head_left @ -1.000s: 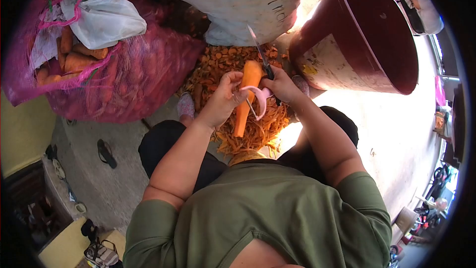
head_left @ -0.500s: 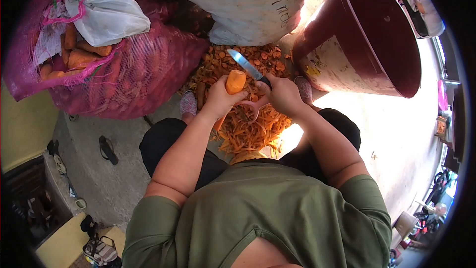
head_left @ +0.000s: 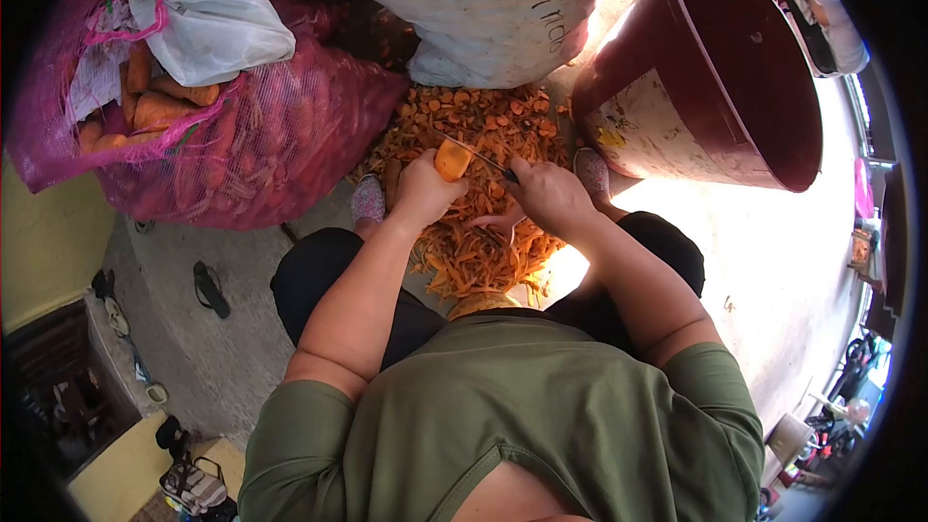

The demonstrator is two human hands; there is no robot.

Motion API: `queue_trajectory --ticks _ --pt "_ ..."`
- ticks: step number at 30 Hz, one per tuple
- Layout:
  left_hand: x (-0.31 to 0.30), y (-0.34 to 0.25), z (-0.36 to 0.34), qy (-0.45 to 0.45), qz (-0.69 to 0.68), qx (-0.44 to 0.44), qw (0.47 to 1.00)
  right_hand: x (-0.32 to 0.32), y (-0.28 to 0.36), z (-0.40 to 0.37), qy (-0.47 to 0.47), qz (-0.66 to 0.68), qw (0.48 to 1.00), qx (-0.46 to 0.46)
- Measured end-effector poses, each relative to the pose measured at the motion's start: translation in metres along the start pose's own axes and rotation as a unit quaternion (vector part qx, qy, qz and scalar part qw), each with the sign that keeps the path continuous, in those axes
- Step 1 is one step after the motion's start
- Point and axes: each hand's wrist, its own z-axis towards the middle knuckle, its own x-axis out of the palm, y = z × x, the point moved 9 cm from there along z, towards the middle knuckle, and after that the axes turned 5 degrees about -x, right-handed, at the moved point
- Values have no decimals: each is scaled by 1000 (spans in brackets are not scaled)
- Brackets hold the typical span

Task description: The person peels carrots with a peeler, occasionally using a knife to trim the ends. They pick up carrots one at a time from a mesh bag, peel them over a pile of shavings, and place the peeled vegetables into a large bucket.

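My left hand (head_left: 425,189) is closed round a peeled carrot (head_left: 451,161), its thick end pointing up and away from me. In my right hand (head_left: 553,195) is a knife (head_left: 480,156), seen nearly edge-on, with its blade at the top end of the carrot. A pink peeler (head_left: 498,222) also hangs from the right hand, its handle partly hidden by the fingers. Below both hands lies a heap of orange carrot peelings (head_left: 474,266), with cut carrot ends (head_left: 493,106) at its far side.
A pink mesh sack of carrots (head_left: 261,155) stands at the left. Beyond the heap is a white sack (head_left: 483,10) with black writing. A dark red bucket (head_left: 648,87) leans at the right. One flip-flop (head_left: 210,288) lies on the concrete floor.
The knife has moved left and turned from flat-side view to edge-on, its blade now at the carrot's end. The carrot has tilted slightly and shifted a little left.
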Motion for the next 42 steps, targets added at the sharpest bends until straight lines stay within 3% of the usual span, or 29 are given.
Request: queue_trajectory --ticks 6,9,15,18,21,24,27,30,33,36,42 --pt "-2 -18 -11 24 139 -21 990 12 -2 2 9 12 1000 -8" --pt "3 -13 -9 38 140 -9 989 18 -3 2 12 25 1000 -10" --pt "28 -10 -12 201 -159 3 966 26 -2 4 5 33 999 -3" --pt "35 -11 -20 262 -236 -64 934 27 -1 5 12 15 1000 -5" --pt "23 -25 -16 154 -88 33 984 23 -3 6 18 12 1000 8" --pt "13 -33 -19 47 135 54 988 26 -4 6 24 8 999 22" --pt "9 -36 -23 -4 184 62 981 32 -8 6 19 4 999 28" --pt "11 -37 -23 1 178 63 982 30 -7 5 23 16 999 45" --pt "27 -24 -13 96 26 78 992 35 -14 4 54 17 997 47" --pt "44 -65 -40 261 -179 125 940 73 -39 7 89 24 994 53" --pt "23 -29 -12 176 -202 15 963 17 -72 15 -46 9 985 166"
